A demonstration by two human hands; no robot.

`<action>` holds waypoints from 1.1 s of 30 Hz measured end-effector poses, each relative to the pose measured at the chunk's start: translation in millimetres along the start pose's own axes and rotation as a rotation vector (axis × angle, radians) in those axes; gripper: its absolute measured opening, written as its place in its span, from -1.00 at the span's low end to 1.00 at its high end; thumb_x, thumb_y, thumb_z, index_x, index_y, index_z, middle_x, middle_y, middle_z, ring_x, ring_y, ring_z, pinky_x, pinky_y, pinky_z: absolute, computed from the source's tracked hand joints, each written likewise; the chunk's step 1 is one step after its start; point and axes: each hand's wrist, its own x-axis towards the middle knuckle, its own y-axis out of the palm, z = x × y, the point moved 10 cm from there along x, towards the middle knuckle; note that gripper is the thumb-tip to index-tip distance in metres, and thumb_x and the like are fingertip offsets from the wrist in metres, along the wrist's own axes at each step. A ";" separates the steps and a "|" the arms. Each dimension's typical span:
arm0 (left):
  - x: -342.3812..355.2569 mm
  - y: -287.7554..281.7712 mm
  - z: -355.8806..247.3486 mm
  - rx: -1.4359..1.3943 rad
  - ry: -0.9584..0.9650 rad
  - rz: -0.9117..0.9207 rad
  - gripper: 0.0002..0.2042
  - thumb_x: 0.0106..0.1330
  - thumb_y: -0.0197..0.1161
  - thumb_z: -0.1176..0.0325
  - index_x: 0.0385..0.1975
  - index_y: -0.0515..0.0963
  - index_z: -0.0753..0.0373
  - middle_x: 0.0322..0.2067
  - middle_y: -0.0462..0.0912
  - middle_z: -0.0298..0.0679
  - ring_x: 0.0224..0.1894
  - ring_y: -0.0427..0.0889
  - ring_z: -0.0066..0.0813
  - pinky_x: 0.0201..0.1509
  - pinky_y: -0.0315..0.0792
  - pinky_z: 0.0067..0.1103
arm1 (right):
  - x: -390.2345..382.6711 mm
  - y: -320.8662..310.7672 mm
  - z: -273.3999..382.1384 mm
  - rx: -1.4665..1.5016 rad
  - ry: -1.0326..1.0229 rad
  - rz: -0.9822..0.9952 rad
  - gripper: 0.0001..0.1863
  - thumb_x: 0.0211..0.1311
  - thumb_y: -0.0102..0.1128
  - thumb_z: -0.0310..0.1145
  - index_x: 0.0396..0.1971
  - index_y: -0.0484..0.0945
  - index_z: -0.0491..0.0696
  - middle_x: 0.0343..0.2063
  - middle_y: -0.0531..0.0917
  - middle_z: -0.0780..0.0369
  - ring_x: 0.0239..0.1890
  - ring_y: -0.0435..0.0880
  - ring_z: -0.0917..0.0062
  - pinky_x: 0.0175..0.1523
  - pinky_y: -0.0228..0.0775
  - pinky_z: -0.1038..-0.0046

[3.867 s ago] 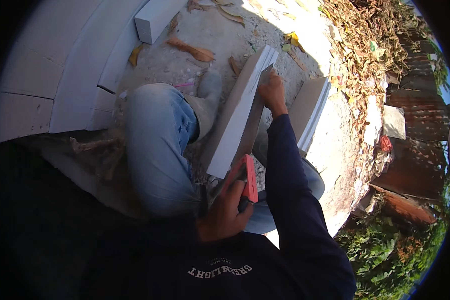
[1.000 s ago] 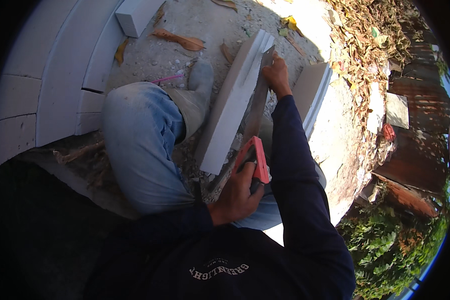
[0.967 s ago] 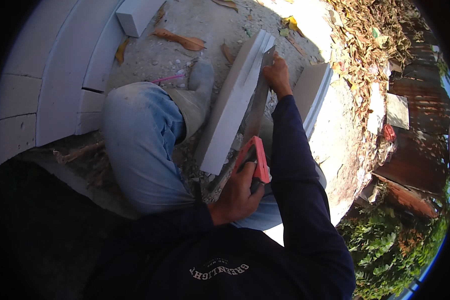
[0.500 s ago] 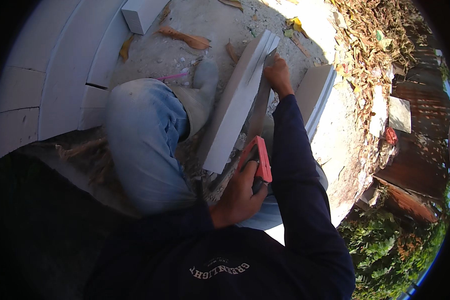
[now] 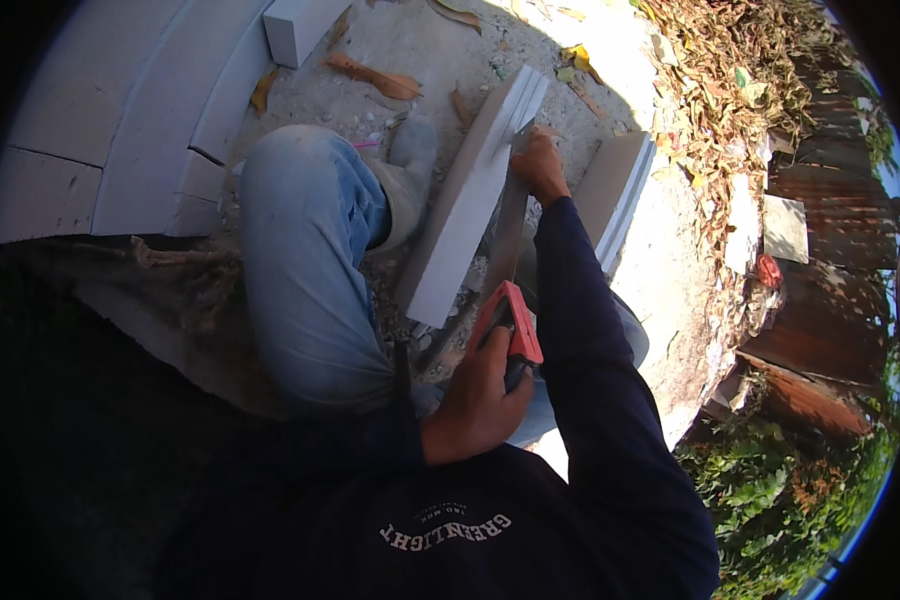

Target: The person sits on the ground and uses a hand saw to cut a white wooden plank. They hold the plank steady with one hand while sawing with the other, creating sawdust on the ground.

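Note:
My left hand (image 5: 475,405) is closed round the red and black handle (image 5: 523,338) of a handsaw. Its long metal blade (image 5: 510,235) runs away from me along the right side of a long white block (image 5: 455,215) lying on the dusty ground, and its toothed edge faces that block. Near the blade's far end, my right hand (image 5: 536,162) grips it beside the block's upper part, fingers bent. A second white block (image 5: 615,190) lies to the right, past my right sleeve.
White blocks (image 5: 125,140) form rows at left, with a short one (image 5: 295,30) above. My jean-clad knee (image 5: 305,250) and boot (image 5: 405,185) sit beside the long block. Rightward are dry leaves (image 5: 720,70), a square slab (image 5: 785,228), rusty corrugated sheets (image 5: 830,310) and green plants (image 5: 770,480).
My right hand and the blade's far end have shifted slightly down and left. My left hand keeps hold of the handle. The camera view has also shifted a little.

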 end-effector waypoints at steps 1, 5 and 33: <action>-7.1 -2.9 -1.0 0.000 0.046 -0.048 -0.64 0.23 0.17 0.57 0.03 0.33 0.46 -0.24 0.56 0.06 -0.19 0.62 -0.16 -0.07 0.44 -0.34 | -6.7 1.9 7.1 0.000 0.011 0.009 -0.53 -0.03 0.14 -0.48 -0.04 0.44 -0.33 -0.20 0.65 -0.23 -0.08 0.66 -0.11 0.08 0.50 0.09; -29.2 -3.4 0.6 -0.015 -0.009 0.007 -0.65 0.23 0.19 0.56 0.00 0.34 0.46 -0.21 0.53 0.07 -0.17 0.60 -0.13 -0.03 0.42 -0.36 | -33.7 7.6 5.2 0.036 0.041 0.053 -0.48 -0.01 0.14 -0.48 0.03 0.40 -0.35 -0.19 0.64 -0.23 -0.07 0.66 -0.11 0.07 0.50 0.09; 50.4 5.4 25.2 0.002 0.055 0.063 -0.54 0.18 0.24 0.56 0.10 0.36 0.48 -0.01 0.48 0.27 0.13 0.46 0.27 0.30 0.27 -0.16 | 50.2 -12.6 -20.2 0.105 0.044 -0.047 -0.30 -0.04 0.12 -0.47 0.23 0.36 -0.34 -0.11 0.63 -0.24 0.00 0.66 -0.01 0.11 0.49 0.19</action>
